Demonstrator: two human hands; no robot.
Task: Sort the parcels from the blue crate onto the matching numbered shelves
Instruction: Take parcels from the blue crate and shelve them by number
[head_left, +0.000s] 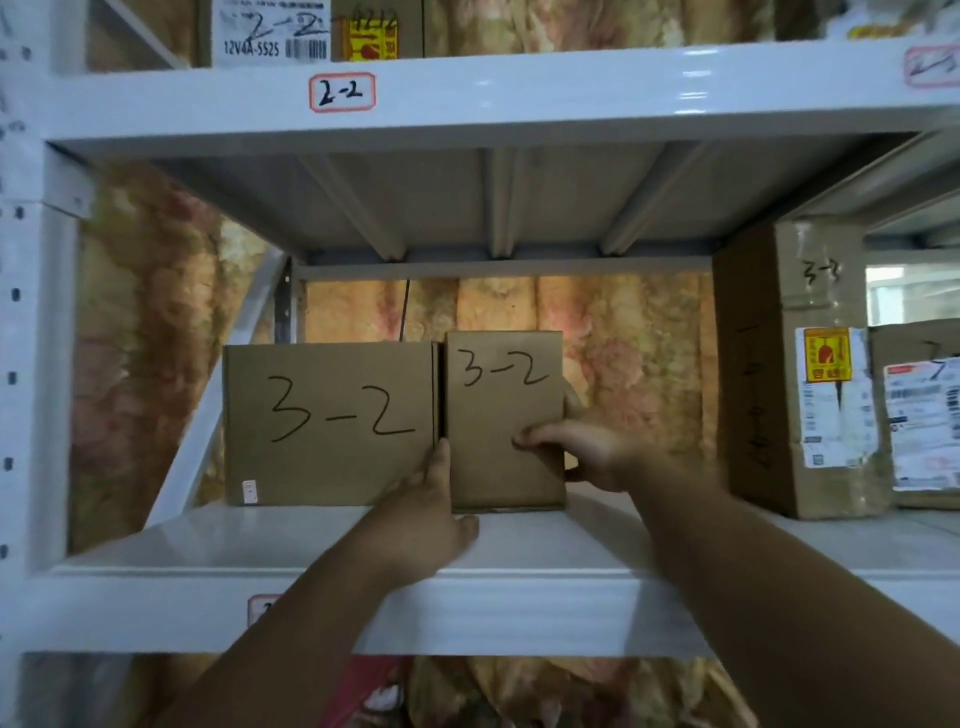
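1. Head view faces a white metal shelf (545, 540) on which two brown cardboard parcels stand side by side, both hand-marked "3-2".
2. The narrow parcel (504, 421) stands upright near the middle of the shelf, its left side just beside the wide parcel (327, 423), with only a thin dark gap between them.
3. The left hand (423, 519) rests against the narrow parcel's lower left edge, fingers pointing up along the seam between the two boxes and the thumb under its bottom front edge.
4. The right hand (587, 452) grips the narrow parcel's right side, thumb pressed on the front face and fingers wrapped behind.
5. At the shelf's right end a tall carton (769, 374) marked "3-3" stands well apart from the pair, with another labelled parcel (919, 415) beside it.
6. The shelf above carries a red-bordered tag (342, 92) reading "2-2" on its front edge, and a box (270, 31) marked "2-2" sits over it.
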